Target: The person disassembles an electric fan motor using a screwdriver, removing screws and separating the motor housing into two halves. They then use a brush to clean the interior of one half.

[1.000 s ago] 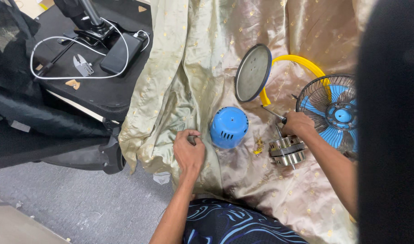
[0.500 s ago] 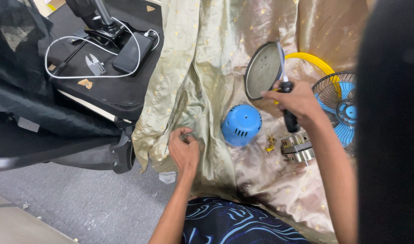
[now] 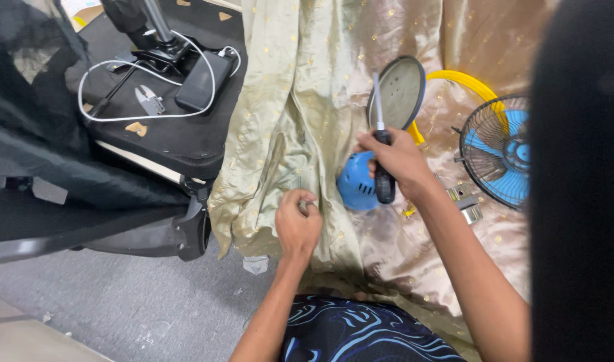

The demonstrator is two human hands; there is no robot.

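Screwdriver [image 3: 382, 144] upright in my right hand [image 3: 395, 157], fingers wrapped round black handle, above blue motor cover [image 3: 355, 188] on gold cloth [image 3: 307, 100]. Left hand [image 3: 297, 224] pinched cloth fold, fingers pressed together. Fan grille [image 3: 495, 151] lay right, round plate [image 3: 401, 90] behind.

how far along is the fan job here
Already apart: the blue motor cover, the round base plate and the metal motor core lie loose on the gold cloth, separate from the caged fan head. In hand: the right hand grips a screwdriver, and the left hand pinches something small, too tiny to identify. Nothing looks rejoined.
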